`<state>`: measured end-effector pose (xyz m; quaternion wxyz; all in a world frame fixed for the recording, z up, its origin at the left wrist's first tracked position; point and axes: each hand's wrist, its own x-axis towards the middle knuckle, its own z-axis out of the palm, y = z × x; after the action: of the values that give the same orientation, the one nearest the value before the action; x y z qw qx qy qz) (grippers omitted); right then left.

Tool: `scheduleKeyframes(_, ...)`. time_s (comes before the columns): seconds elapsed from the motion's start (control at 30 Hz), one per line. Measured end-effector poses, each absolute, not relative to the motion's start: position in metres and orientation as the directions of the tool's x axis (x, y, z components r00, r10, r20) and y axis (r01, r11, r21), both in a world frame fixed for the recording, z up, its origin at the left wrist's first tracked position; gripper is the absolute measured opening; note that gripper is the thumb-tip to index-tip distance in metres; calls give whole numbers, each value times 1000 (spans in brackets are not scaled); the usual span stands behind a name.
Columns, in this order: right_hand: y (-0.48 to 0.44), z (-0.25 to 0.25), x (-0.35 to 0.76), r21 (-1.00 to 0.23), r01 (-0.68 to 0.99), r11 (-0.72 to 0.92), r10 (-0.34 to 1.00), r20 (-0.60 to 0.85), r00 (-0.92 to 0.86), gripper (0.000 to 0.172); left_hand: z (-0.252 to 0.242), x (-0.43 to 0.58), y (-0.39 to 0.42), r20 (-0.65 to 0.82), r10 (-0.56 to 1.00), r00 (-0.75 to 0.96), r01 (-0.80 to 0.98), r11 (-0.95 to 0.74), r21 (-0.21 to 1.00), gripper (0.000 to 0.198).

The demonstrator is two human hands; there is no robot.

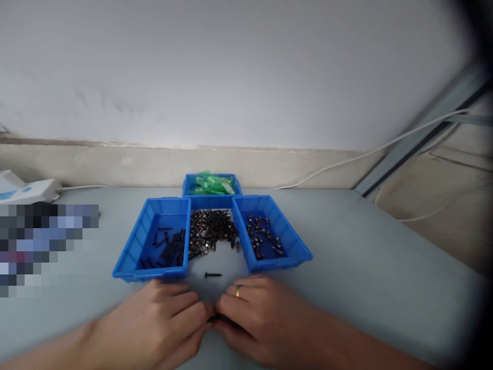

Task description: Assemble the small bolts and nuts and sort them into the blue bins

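My left hand and my right hand, which wears a gold ring, meet at the fingertips in front of the bins. Both are closed. A dark, thin piece that looks like a black screw shows in my right fingers, its end at my left fingertips; whatever my left hand grips is hidden. Just beyond them a single black screw lies on the table. Between two blue bins is a mixed heap of screws. Black screws lie in the left blue bin, and silvery-headed ones in the right blue bin.
Behind the heap stands a smaller blue bin with green plastic packets. At far left are a white device and a pixelated area. A white cable runs along the wall towards a metal frame at right.
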<state>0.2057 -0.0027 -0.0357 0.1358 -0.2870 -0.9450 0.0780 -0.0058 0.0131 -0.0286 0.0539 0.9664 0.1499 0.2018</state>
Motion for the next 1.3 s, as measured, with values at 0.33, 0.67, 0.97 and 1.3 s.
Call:
scheduleKeyframes(0.33,-3,-32,205,-219,527,821,567,204,-798,21,-28,-5,13,380,314,870,274,-949,157,40)
scheduleKeyframes(0.67,-2,-33,205,-221,516,828,556,202,-806,21,-28,-5,13,367,317,875,275,-948,161,41)
scheduleKeyframes(0.97,-3,-32,205,-213,528,822,565,194,-802,21,-28,-4,14,367,311,876,274,-950,152,43)
scheduleKeyframes(1.3,-4,-35,206,-216,524,824,564,222,-795,22,-29,-5,13,371,315,874,270,-948,169,39)
